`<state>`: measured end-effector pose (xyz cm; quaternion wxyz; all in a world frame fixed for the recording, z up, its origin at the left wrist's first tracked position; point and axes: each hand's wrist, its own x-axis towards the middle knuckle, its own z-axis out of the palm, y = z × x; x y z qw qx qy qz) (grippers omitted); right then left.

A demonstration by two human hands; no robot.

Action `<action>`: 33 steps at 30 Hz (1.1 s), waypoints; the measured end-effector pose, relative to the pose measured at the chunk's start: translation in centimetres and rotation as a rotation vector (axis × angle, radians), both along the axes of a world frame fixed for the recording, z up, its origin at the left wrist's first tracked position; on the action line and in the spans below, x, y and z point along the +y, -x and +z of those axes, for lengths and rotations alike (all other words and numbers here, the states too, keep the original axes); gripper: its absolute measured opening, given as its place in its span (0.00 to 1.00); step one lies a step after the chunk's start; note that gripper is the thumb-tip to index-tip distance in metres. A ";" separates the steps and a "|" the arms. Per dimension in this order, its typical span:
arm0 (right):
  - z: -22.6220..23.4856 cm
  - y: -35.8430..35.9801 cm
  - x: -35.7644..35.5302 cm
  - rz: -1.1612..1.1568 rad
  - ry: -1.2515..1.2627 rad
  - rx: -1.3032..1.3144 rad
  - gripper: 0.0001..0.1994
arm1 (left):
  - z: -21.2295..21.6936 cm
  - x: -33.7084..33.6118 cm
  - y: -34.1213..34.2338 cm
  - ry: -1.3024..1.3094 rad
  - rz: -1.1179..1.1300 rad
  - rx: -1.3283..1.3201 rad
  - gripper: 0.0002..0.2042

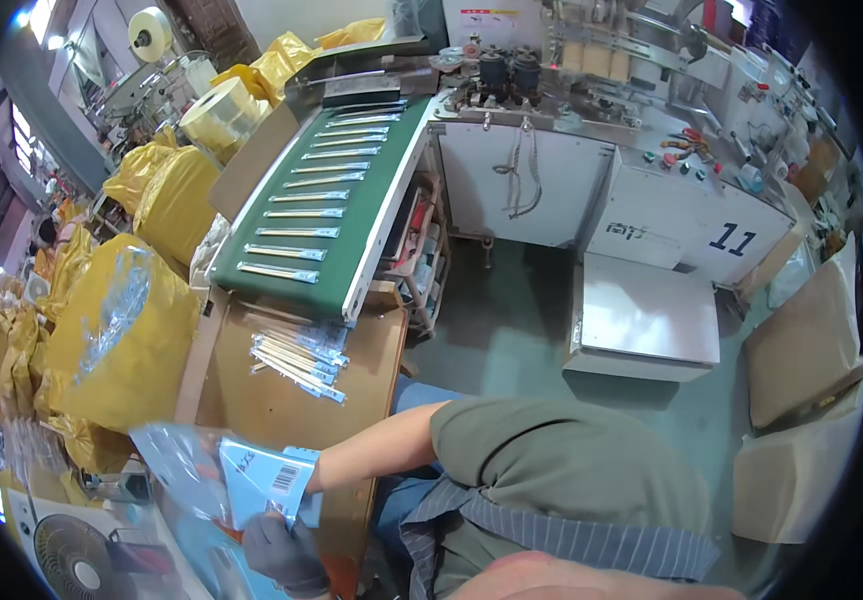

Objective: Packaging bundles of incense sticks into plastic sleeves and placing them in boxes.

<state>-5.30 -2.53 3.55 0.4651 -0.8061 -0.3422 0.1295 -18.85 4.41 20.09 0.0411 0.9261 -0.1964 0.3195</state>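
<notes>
My left hand (287, 558), in a dark grey glove, is at the lower left with its fingers closed on the lower edge of a light blue plastic bag (252, 482). The bag has a barcode and a clear, crumpled end. My bare right forearm (377, 447) reaches to the bag's right edge; the right hand itself is hidden by the bag. Another light blue bag (217, 555) lies below it. Beyond, a loose pile of thin wrapped sticks (297, 362), like chopsticks with blue ends, rests on the brown tabletop (352, 350).
A green conveyor belt (282, 245) carries a row of similar wrapped sticks toward the table. Large yellow bags (122, 340) stand along the left. A small fan (72, 555) is at the lower left. White machine cabinets (522, 190), a white box (647, 310) and cartons (802, 350) are at the right.
</notes>
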 end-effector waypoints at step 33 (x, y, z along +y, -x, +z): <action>4.8 -14.0 -14.5 -0.620 -0.084 -0.477 0.25 | -14.1 -0.1 -10.7 2.522 -0.284 0.704 0.28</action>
